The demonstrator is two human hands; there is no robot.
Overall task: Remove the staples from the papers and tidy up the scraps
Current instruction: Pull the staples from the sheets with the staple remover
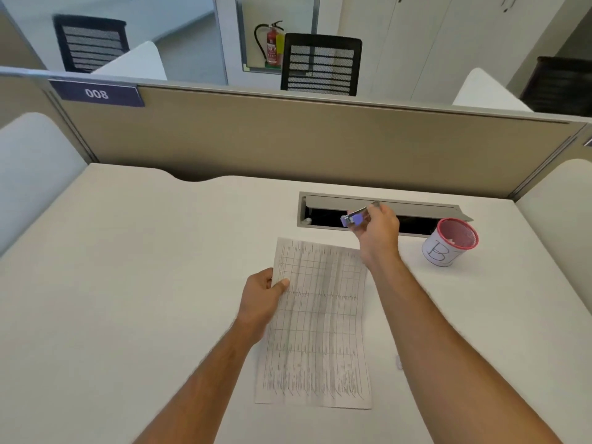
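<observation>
A printed sheet of paper with a grid table (317, 325) lies on the white desk in front of me. My left hand (262, 299) grips its left edge near the top, thumb on the page. My right hand (378, 232) is raised beyond the paper's top right corner and holds a small purple and silver staple remover (354, 217) between its fingers. A pink mesh cup (450, 241) wrapped in white paper marked "B" stands to the right.
An open grey cable tray (381, 213) is set into the desk (144, 283) behind my right hand. A beige partition closes the back. A small pale scrap (399, 362) lies by my right forearm.
</observation>
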